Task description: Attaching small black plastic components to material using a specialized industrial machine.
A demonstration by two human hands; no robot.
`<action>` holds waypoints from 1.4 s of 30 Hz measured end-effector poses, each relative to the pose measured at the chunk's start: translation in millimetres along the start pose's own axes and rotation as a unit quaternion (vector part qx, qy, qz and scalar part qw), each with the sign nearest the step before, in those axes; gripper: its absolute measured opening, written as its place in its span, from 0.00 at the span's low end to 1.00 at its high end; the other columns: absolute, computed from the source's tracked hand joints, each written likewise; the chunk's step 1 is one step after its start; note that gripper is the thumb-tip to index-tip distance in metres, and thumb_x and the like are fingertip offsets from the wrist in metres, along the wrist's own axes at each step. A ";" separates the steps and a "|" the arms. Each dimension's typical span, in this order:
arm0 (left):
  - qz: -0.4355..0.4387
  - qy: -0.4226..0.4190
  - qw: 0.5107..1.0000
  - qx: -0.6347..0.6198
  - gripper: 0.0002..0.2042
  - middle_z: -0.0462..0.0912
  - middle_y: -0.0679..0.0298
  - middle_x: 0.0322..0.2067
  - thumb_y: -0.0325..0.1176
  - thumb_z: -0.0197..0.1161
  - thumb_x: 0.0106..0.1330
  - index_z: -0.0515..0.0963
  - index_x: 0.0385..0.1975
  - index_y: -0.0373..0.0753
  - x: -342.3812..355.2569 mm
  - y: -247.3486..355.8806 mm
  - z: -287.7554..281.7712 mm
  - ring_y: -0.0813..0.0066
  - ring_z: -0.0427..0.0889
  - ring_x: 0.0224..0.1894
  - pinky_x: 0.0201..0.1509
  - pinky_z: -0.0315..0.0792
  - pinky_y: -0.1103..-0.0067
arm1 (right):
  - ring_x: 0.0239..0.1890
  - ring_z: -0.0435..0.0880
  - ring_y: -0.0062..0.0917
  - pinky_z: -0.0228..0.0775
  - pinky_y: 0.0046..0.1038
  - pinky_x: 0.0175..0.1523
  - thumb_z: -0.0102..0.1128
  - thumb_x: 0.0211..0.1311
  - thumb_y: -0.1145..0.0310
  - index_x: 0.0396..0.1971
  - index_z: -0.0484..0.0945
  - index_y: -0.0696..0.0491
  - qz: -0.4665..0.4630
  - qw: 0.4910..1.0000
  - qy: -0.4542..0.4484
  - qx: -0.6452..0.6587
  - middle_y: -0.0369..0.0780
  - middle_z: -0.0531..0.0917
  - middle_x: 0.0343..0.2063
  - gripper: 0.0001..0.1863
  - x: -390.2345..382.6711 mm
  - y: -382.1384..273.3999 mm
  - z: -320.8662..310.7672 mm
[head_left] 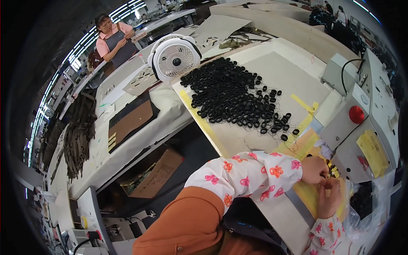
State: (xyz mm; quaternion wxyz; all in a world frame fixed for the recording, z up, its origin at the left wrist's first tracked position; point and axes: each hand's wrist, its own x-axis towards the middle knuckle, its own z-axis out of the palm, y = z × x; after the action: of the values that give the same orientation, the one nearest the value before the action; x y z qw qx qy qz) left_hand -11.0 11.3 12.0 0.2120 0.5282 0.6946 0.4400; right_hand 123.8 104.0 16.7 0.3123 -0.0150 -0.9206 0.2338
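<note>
At the grey machine (pixel 346 136) on the right, my left hand (pixel 313 169) is closed, its fingertips by a small yellow-and-black part (pixel 332 170). Just nearer to me, my right hand (pixel 330 197) has its fingers bent together, close to the left fingertips. Whatever is between the fingers is too small and covered to name. Both forearms wear white sleeves (pixel 263 175) with pink and orange prints. Beyond my left arm, a large heap of small black loops (pixel 229 89) with loose thread ends lies on the tabletop.
A white fan (pixel 176 58) stands behind the heap. Yellow tape (pixel 304 104) marks the table. A red round button (pixel 356 114) juts from the machine, with clear plastic (pixel 361 216) below. Left are a brown panel (pixel 132 123), hanging dark strips (pixel 78 136), a cardboard box (pixel 157 176) and a co-worker (pixel 114 42).
</note>
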 end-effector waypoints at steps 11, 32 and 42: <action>-0.021 0.036 0.999 0.016 0.07 0.77 0.61 0.17 0.35 0.59 0.47 0.76 0.21 0.38 -5.6 2.8 8.5 0.65 0.76 0.22 0.26 0.67 0.74 | 0.22 0.74 0.28 0.66 0.23 0.28 0.56 0.42 0.83 0.25 0.68 0.57 0.043 0.999 0.016 0.011 0.40 0.74 0.24 0.09 -4.7 2.2 1.9; 0.009 0.059 0.993 0.097 0.09 0.78 0.61 0.21 0.34 0.60 0.51 0.76 0.29 0.37 11.6 -6.8 13.0 0.72 0.76 0.23 0.28 0.68 0.79 | 0.21 0.76 0.34 0.67 0.29 0.28 0.59 0.41 0.77 0.21 0.72 0.58 0.194 0.975 0.072 0.084 0.43 0.76 0.18 0.06 1.3 32.4 2.5; -0.084 0.081 0.989 0.086 0.12 0.79 0.61 0.17 0.40 0.60 0.50 0.79 0.26 0.37 13.6 -5.1 16.8 0.69 0.77 0.20 0.27 0.69 0.78 | 0.20 0.75 0.30 0.66 0.27 0.26 0.58 0.44 0.75 0.21 0.73 0.59 0.186 0.976 0.080 0.074 0.43 0.76 0.17 0.04 0.1 35.0 2.0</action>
State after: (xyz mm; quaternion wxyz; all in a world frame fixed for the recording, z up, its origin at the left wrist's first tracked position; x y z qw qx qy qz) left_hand -5.8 30.0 1.3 0.1449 0.4469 0.7868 0.4003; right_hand 118.3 134.3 0.1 0.3364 -0.1817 -0.8537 0.3536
